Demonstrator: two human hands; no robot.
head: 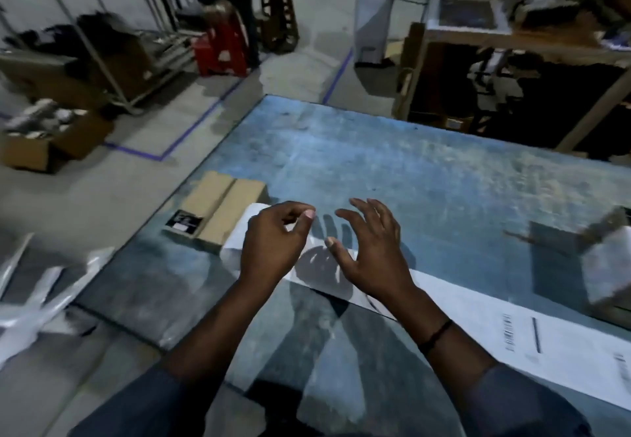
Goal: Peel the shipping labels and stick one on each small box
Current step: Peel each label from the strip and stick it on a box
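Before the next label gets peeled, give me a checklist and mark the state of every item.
1. Label strip lies flat on the table: ok.
2. Right hand is free, with its fingers spread above the strip: ok.
3. Left hand has a label edge pinched: cannot tell. Its fingers curl over the strip's end and hide it.
4. Cardboard boxes lie at the strip's end, close to the left hand: ok.
5. Box tops have bare room for a label: ok. There is only a dark sticker at one end.
6. Box at the right edge is ready for a label: cannot tell, it is blurred.
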